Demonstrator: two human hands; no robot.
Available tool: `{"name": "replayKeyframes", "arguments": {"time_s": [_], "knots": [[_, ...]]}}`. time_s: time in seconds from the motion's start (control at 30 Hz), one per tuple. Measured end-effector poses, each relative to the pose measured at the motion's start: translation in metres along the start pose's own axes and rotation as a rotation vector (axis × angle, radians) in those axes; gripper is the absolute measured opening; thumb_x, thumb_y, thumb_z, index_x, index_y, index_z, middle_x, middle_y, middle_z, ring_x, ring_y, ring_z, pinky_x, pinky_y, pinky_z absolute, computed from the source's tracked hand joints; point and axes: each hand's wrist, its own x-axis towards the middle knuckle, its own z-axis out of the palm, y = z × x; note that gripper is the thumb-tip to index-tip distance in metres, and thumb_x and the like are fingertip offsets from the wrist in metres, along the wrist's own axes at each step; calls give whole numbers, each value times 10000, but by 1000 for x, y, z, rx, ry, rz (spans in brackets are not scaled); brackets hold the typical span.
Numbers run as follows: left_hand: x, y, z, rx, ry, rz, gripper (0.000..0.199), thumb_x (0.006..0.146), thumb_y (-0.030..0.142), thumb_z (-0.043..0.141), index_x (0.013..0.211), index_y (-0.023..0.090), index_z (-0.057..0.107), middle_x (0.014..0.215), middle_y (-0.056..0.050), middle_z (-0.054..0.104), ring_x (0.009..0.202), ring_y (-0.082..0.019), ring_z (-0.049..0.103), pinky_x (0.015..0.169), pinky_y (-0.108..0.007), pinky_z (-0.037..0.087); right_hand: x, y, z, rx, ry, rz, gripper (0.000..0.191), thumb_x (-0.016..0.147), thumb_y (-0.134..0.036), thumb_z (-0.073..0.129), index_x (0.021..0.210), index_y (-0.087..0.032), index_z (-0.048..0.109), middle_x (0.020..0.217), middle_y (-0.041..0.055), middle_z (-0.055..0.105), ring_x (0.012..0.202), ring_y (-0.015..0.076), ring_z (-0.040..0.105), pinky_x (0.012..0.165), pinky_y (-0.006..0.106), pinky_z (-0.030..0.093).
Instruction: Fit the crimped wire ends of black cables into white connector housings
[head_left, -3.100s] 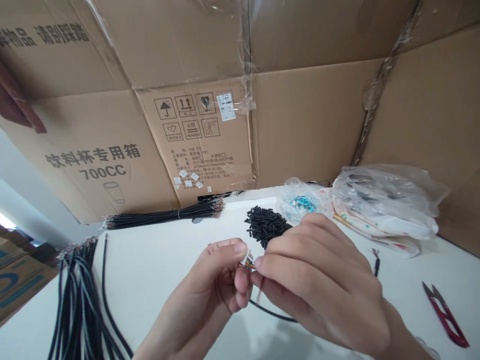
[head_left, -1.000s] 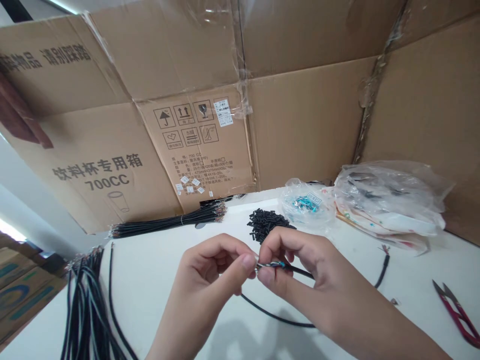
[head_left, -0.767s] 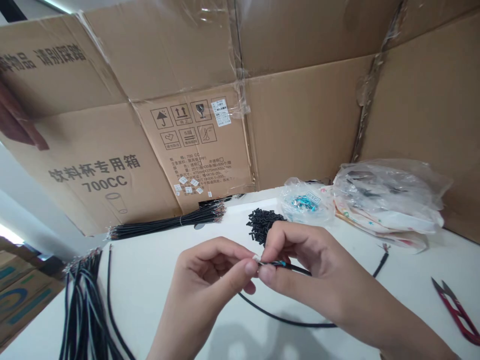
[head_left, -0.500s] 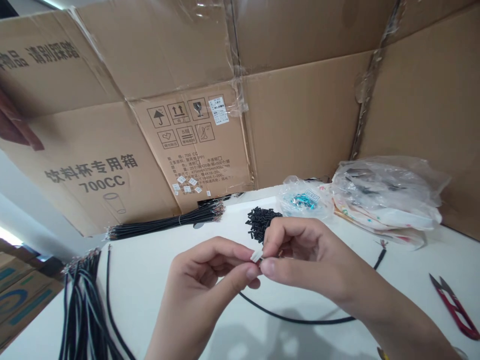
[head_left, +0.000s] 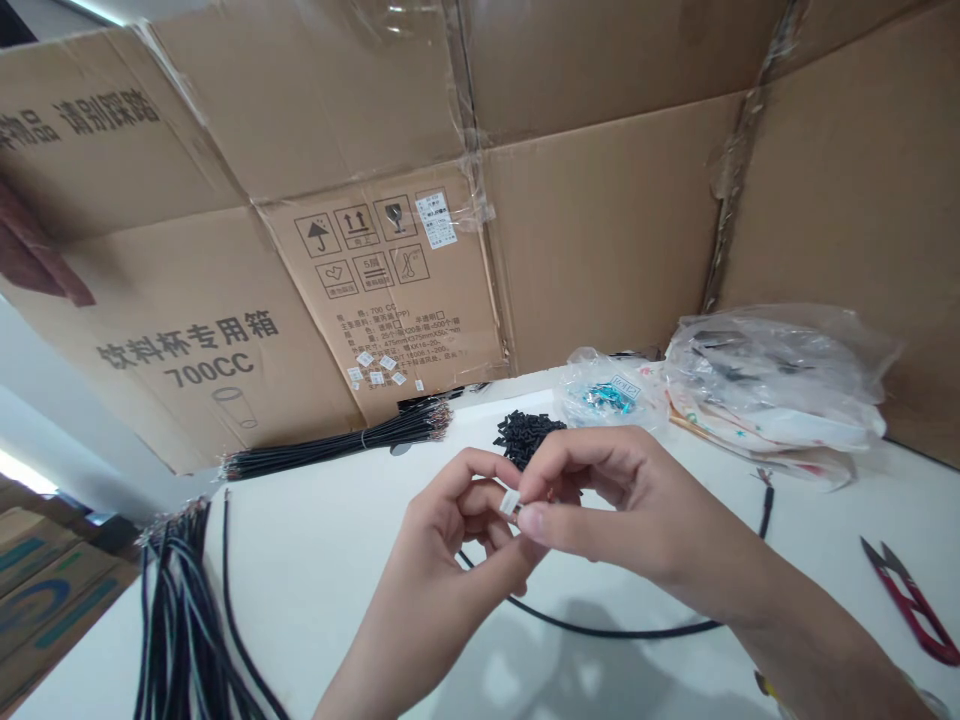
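A small white plastic connector (head_left: 511,503) is pinched between the fingertips of my left hand (head_left: 457,545) and my right hand (head_left: 622,505). The thin black cable (head_left: 600,631) attached to it appears to pass behind my fingers, then sags in a loop across the white table (head_left: 322,570). Its connection to the connector is hidden by my fingers. Just beyond my right hand lies a heap of short black sleeves (head_left: 527,437).
A bundled black cable hank (head_left: 337,439) lies at the back, and loose black cables (head_left: 184,625) hang at the left edge. Red thread snips (head_left: 911,610) lie at the right. Plastic bags (head_left: 772,365) and a cardboard wall (head_left: 600,230) stand behind.
The wire end with blue-marked strands seen earlier is gone from view, and the white connector now shows between my fingertips. My left hand has turned and curled closer around it.
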Motion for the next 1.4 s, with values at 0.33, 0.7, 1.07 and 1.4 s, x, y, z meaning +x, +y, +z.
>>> {"name": "replayKeyframes", "arguments": {"time_s": [0.33, 0.7, 1.07, 1.4], "knots": [[1, -4, -25, 292, 135, 242, 178, 808, 432, 746, 901, 283, 714, 1006, -10, 705, 963, -198, 665, 786, -201, 529, 9, -7, 3, 121, 28, 53, 161, 705, -162, 821, 730, -168, 662, 663, -48, 557, 636, 73, 443, 575, 193, 354], [-19, 11, 0, 272, 352, 396, 121, 816, 260, 702, 719, 332, 711, 751, 71, 705, 764, -118, 639, 714, -143, 492, 5, -4, -3, 113, -97, 102, 159, 715, -264, 850, 754, -159, 738, 638, -31, 581, 614, 75, 448, 545, 206, 324], [-19, 8, -21, 316, 183, 340, 129, 853, 284, 708, 726, 305, 698, 734, 63, 686, 717, -115, 627, 677, -159, 497, 5, -5, -6, -10, -131, -41, 63, 775, -189, 801, 772, -164, 743, 678, -50, 656, 639, 49, 530, 600, 160, 412], [-9, 3, -18, -81, 172, 154, 286, 766, 349, 784, 565, 208, 638, 584, 29, 548, 614, -102, 482, 599, -157, 427, 3, 6, 10, -543, 186, -791, 81, 888, -71, 633, 825, -86, 682, 794, 37, 668, 745, 97, 577, 686, 246, 464]]}}
